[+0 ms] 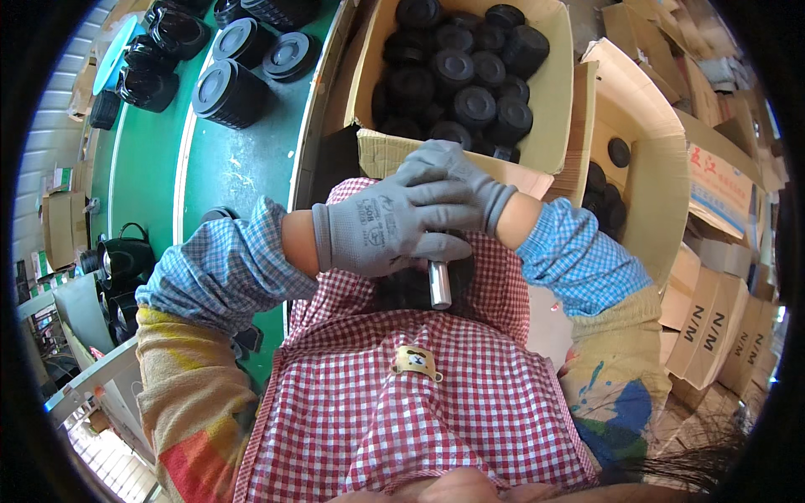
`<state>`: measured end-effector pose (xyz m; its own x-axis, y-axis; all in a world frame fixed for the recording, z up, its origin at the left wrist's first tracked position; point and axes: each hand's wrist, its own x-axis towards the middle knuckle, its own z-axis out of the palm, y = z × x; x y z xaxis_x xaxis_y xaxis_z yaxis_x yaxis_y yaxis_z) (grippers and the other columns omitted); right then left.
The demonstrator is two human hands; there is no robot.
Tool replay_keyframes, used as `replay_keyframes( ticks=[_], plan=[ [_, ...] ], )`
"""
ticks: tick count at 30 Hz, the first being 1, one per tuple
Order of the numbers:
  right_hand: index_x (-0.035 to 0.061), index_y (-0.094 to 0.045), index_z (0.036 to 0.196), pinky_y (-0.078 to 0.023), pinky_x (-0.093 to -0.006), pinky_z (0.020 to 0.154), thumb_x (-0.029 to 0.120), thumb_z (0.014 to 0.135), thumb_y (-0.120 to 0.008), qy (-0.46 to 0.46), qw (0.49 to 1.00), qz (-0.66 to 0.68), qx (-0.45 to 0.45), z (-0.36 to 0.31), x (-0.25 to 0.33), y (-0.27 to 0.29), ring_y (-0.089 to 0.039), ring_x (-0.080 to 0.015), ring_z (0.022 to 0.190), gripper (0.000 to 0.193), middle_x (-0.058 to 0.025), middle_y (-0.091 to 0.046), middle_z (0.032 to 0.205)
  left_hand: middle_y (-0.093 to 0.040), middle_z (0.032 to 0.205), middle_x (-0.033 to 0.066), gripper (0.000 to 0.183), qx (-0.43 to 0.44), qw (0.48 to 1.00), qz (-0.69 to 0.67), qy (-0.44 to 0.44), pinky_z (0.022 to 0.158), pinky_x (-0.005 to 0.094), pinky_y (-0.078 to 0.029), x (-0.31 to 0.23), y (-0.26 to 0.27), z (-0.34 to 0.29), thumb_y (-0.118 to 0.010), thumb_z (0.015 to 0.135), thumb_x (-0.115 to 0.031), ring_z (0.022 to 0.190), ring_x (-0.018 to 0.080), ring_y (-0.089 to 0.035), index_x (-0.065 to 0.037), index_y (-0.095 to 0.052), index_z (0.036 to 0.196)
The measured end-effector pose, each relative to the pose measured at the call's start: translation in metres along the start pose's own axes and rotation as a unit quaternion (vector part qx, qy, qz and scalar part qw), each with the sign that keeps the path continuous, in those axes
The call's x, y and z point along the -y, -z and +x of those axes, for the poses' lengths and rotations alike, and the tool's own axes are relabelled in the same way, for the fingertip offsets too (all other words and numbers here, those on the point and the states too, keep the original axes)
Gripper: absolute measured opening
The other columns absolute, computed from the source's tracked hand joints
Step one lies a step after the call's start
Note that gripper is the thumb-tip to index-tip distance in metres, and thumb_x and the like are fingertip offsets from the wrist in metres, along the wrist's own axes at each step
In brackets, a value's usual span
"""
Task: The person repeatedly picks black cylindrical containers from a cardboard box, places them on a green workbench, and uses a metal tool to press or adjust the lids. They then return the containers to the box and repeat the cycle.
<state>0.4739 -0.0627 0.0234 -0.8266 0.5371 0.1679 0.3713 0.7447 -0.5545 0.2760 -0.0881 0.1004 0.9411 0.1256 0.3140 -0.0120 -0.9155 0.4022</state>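
Both hands wear grey gloves and meet over my lap. My left hand [390, 225] lies partly across the right, its fingers reaching over it and its thumb bent above a shiny metal rod [439, 287]. The rod's lower end sticks out beneath the left hand; its upper part is hidden. Behind it, my right hand [457, 172] has its fingers curled and largely covered, so what it grips does not show. A dark black piece [400, 290] sits under the hands, against the red checked apron [411, 419]; its outline is mostly hidden.
An open cardboard box [549, 92] of black round lids or caps stands ahead, another box [662, 142] to its right. On the left, the green worktable [239, 168] carries stacked black lids [231, 92] and glossy black parts [151, 84]. Cartons [708, 323] are piled far right.
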Motion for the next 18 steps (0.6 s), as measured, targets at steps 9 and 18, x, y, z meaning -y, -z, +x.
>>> replay_keyframes(
  ticks=[9, 18],
  plan=[
    [0.0004, -0.056, 0.138, -0.046, -0.0438, 0.106, 0.035, 0.089, -0.07, -0.211, 0.957, 0.022, -0.199, -0.049, 0.09, 0.065, -0.057, -0.0352, 0.126, 0.062, -0.0207, -0.06, 0.134, -0.061, 0.135, 0.0106, 0.042, 0.083, 0.991, -0.051, 0.088, 0.106, 0.0436, -0.049, -0.006, -0.012, -0.005, -0.067, 0.088, -0.011, 0.127, 0.0308, -0.058, -0.014, -0.065, 0.13],
    [0.0019, -0.013, 0.162, -0.011, -0.0502, 0.124, 0.033, 0.093, -0.057, -0.2, 0.971, 0.077, -0.106, -0.052, 0.135, 0.002, -0.013, -0.0444, 0.153, 0.088, -0.0252, -0.015, 0.166, -0.068, 0.118, 0.0165, 0.033, -0.013, 0.991, -0.109, 0.078, 0.099, 0.0439, -0.053, 0.029, -0.029, -0.014, -0.075, 0.082, -0.014, 0.111, 0.0362, -0.064, -0.007, -0.07, 0.114]
  ],
)
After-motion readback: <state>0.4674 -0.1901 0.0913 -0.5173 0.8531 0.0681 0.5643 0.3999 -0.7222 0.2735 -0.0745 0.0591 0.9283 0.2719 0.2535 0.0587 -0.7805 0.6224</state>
